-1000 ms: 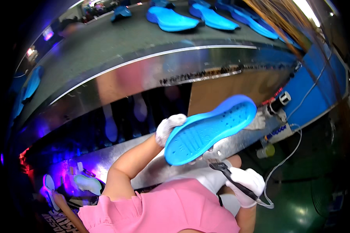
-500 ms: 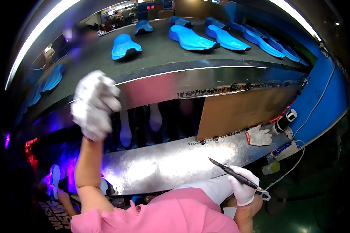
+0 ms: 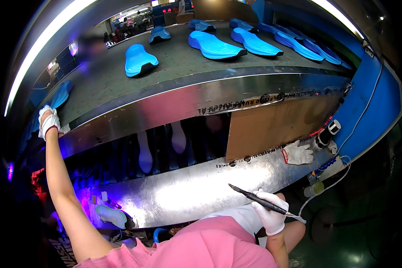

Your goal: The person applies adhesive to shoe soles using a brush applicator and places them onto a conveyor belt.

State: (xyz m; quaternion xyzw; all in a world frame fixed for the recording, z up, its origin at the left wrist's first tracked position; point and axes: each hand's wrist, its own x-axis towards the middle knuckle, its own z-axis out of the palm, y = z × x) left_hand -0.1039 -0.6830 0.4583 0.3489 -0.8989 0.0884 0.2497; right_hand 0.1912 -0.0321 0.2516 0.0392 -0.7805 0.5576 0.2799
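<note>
Blue sole [image 3: 61,94] on dark belt [image 3: 98,91], 9–10 o'clock; left hand [image 3: 49,122] swung out beside it since last frame, grip can't tell. Right hand [image 3: 271,215], 4–5 o'clock, pinches black pen-like tool [image 3: 245,193], apparently idle.

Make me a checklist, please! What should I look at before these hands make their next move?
1. Black pen-shaped tool held in the white-gloved right hand: ok.
2. Tool clear of the bright blue foot-shaped soles: ok.
3. White-gloved left hand gripping a sole: cannot tell, too small and far off.
4. Bright silver metal shelf bare in front of the tool: ok.
5. Off-white knitted glove with red cuff away from both hands: ok.
</note>
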